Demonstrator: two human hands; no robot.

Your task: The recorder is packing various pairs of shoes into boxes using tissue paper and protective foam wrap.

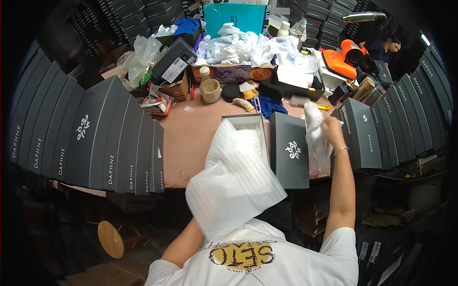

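Note:
My right hand, with a bangle at its wrist, is closed around the upper part of a thin white wrapping bundle. The bundle hangs down to the right of a dark grey box lid, and what is inside it, if anything, cannot be made out. A large white foam sheet spreads in front of my body and hides my left hand; only the left forearm shows below it. Partly under the sheet's upper edge sits an open grey box with white paper inside.
Rows of dark shoe boxes line the left and right sides. Across the back stand a carton of crumpled paper, a jar, a blue cloth and an orange tool. A round stool is at lower left.

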